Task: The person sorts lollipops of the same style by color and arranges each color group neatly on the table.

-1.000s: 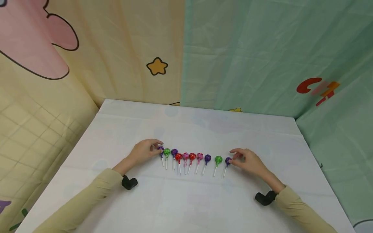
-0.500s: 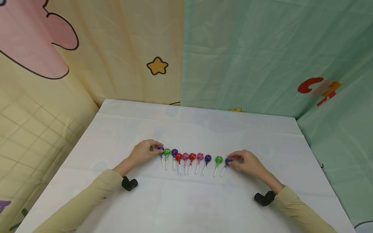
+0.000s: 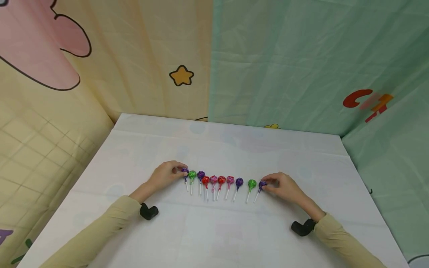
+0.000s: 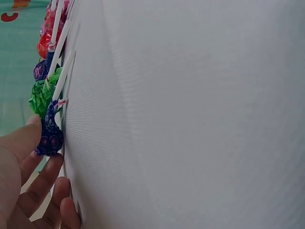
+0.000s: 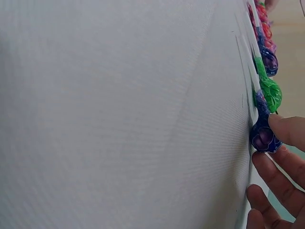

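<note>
1. Purple-wrapped round lollipop (image 4: 50, 138), leftmost in the lollipop row (image 3: 221, 180): left hand (image 3: 165, 174) pinches it closely.
2. Matching purple-wrapped lollipop (image 5: 263, 137), rightmost: right hand (image 3: 284, 185) pinches likewise; its white stick (image 3: 257, 197) slants nearward, leftward.

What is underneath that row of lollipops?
Beneath the row of lollipops, a white table surface shows between the sticks. Whatever lies directly under the wrapped heads is covered and can't be seen.

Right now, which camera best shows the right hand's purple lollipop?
The right wrist view: the purple lollipop looks largest there, its printed pattern clear beside the fingers. The head view shows it small, rightmost in the lollipop row; it isn't discernible in the left wrist view.
</note>
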Motion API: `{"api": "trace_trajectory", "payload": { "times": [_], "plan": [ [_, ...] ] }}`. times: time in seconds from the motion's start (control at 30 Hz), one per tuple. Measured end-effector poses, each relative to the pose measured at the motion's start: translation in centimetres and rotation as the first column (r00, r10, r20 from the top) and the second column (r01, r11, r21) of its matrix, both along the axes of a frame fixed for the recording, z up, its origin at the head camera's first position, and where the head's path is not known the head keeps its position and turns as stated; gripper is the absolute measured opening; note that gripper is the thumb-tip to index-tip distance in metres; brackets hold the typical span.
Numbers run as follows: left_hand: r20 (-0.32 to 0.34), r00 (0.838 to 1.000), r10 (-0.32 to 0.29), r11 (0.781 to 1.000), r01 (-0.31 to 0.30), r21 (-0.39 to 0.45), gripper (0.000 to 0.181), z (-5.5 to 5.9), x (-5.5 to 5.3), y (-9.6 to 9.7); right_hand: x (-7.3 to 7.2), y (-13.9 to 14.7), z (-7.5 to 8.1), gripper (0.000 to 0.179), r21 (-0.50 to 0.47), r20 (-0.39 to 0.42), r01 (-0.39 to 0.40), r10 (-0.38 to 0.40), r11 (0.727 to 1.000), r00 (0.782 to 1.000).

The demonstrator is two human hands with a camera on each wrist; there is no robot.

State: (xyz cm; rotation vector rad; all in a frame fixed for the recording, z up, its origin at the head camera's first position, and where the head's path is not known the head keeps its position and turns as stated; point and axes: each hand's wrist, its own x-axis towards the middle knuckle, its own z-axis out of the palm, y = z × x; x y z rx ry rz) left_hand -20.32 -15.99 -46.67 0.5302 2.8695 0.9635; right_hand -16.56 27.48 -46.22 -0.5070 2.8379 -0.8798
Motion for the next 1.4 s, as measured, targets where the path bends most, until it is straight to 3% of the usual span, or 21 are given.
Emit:
{"api": "trace_trajectory", "payload": {
  "times": [0.27,0.77,1.13,1.4],
  "plan": [
    [0.033,0.999,-0.006,1.0,0.005,0.022,0.029,0.0,0.0,-0.2,-0.1,0.0,-0.2,0.026,-0.013,-0.013,-0.015,0.015,1.0,1.0],
    [0.04,0.999,-0.036,0.999,0.036,-0.019,0.03,0.4,-0.1,-0.4,-0.2,0.0,-0.3,0.027,-0.017,-0.004,-0.015,0.015,1.0,1.0],
    [-0.004,0.999,0.039,0.999,-0.039,-0.031,0.029,0.3,0.0,-1.2,-0.1,0.4,-0.2,0.026,-0.05,0.046,-0.012,0.014,0.999,0.999],
    [0.013,0.995,0.094,0.995,-0.094,-0.014,0.029,0.7,0.1,-1.8,-0.4,0.7,0.0,0.027,-0.078,0.068,-0.021,0.026,0.997,0.997]
  ]
}}
